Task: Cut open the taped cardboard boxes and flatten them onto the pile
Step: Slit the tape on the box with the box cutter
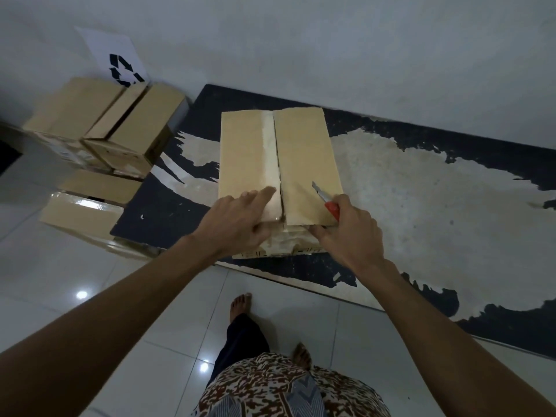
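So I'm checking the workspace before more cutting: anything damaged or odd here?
Yes. The dark table top has its coating peeled away in big pale, ragged patches around the box. Also, the red cutter in the right hand has its blade out, near the left hand.

Both forearms are bare from the lower frame edges up to the wrists, with no sleeve, watch, bracelet or ring showing on either. The left hand (pixel 237 219) and right hand (pixel 350 233) wear no gloves. At the bottom of the view a patterned shirt (pixel 270 386) covers the torso: a busy print of dark brown blotches on a cream ground, with a grey-blue panel of chevron lines near the middle. Below it, dark navy trousers (pixel 240 338) cover one leg, loose and reaching the ankle. Both feet are bare, the left foot (pixel 239 305) and the right foot (pixel 301 355), without shoes or socks.
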